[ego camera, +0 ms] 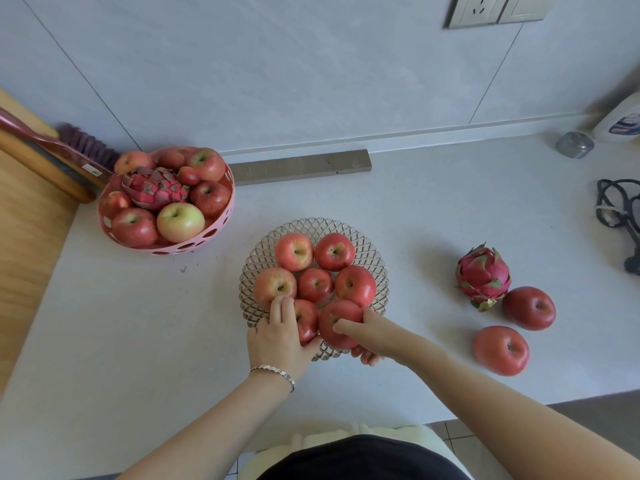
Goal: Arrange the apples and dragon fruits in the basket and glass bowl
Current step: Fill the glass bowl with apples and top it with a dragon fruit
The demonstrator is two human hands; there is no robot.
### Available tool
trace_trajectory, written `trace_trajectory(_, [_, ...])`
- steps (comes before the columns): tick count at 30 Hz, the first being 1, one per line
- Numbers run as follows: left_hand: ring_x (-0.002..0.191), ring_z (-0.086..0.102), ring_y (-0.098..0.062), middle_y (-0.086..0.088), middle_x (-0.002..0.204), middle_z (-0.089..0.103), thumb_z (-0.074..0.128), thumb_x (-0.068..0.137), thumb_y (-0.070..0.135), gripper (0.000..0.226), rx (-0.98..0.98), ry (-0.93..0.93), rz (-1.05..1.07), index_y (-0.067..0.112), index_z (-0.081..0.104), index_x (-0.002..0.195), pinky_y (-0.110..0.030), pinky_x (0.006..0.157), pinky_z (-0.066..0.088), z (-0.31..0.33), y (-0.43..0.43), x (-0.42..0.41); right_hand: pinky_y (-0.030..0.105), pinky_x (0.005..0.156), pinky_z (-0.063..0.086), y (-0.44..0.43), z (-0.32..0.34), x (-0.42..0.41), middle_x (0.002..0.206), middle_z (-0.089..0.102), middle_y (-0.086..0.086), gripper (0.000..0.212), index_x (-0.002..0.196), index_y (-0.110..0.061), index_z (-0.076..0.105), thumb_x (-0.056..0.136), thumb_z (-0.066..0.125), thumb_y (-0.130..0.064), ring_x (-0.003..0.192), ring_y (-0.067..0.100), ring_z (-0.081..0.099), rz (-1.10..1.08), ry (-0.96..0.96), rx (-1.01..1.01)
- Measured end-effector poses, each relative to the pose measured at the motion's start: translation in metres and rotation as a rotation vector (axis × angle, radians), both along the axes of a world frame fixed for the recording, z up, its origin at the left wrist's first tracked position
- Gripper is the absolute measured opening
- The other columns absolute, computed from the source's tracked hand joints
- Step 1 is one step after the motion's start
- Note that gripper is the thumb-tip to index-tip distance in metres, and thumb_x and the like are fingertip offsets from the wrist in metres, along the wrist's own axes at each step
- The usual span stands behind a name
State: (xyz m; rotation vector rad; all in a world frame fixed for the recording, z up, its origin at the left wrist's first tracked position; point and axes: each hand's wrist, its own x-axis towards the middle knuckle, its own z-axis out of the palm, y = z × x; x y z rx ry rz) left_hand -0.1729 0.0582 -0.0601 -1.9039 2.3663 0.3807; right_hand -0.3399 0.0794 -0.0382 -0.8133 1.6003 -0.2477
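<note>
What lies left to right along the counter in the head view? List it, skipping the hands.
pink basket → glass bowl → dragon fruit → black cable

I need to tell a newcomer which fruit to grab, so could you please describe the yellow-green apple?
Find the pink perforated basket at the counter's back left. The yellow-green apple sits at its front edge, just below the dragon fruit; every other apple there is red.
</note>
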Motion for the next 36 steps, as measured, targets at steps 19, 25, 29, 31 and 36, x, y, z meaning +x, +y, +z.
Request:
trace_trajectory(19, [0.096,0.057,-0.025,0.002,0.129,0.037,0.062,0.067,0.056,0.074,-0.002,0.095,-0.013,0.035,0.034,0.132,-0.036,0.083,0.044,-0.006,-0.002,0.012,0.028,0.058,0.044,0.025,-0.014,0.017,0.09,0.056,-0.002,0.07,0.114,-0.015,0.038,0.07,0.055,-0.066,0.077,0.018,0.055,0.041,0.641,-0.434])
trace_trajectory(25, [0.097,0.055,-0.028,0.002,0.13,0.035,0.062,0.066,0.054,0.072,0.046,0.141,0.015,0.037,0.035,0.131,-0.042,0.094,0.04,-0.009,-0.005,0.011,0.026,0.07,0.045,0.017,-0.015,0.012,0.117,0.053,0.002,0.076,0.121,-0.013,0.048,0.06,0.075,-0.048,0.097,0.023,0.057,0.157,0.58,-0.638])
trace_trajectory(29, [0.102,0.054,-0.026,0.002,0.13,0.036,0.062,0.067,0.054,0.071,0.05,0.14,0.013,0.037,0.035,0.131,-0.044,0.095,0.038,-0.011,-0.006,0.01,0.036,0.074,0.054,0.016,-0.017,-0.002,0.112,0.057,0.013,0.077,0.123,-0.007,0.057,0.053,0.082,-0.028,0.096,0.033,0.059,0.314,0.527,-0.824])
trace_trajectory(31, [0.102,0.055,-0.025,0.003,0.128,0.038,0.062,0.067,0.054,0.07,0.025,0.143,0.022,0.037,0.037,0.131,-0.045,0.095,0.038,-0.011,-0.004,0.01,0.037,0.069,0.055,0.016,-0.015,-0.005,0.109,0.057,0.016,0.081,0.123,-0.007,0.057,0.048,0.082,-0.024,0.092,0.035,0.06,0.403,0.537,-0.856])
trace_trajectory(36, [0.103,0.054,-0.021,0.004,0.128,0.038,0.059,0.069,0.057,0.07,-0.026,0.084,0.009,0.037,0.035,0.132,-0.043,0.096,0.037,-0.009,-0.003,0.008,0.043,0.078,0.054,0.01,-0.015,-0.008,0.1,0.067,0.007,0.091,0.114,-0.009,0.064,0.03,0.082,-0.037,0.089,0.032,0.064,0.558,0.731,-0.964])
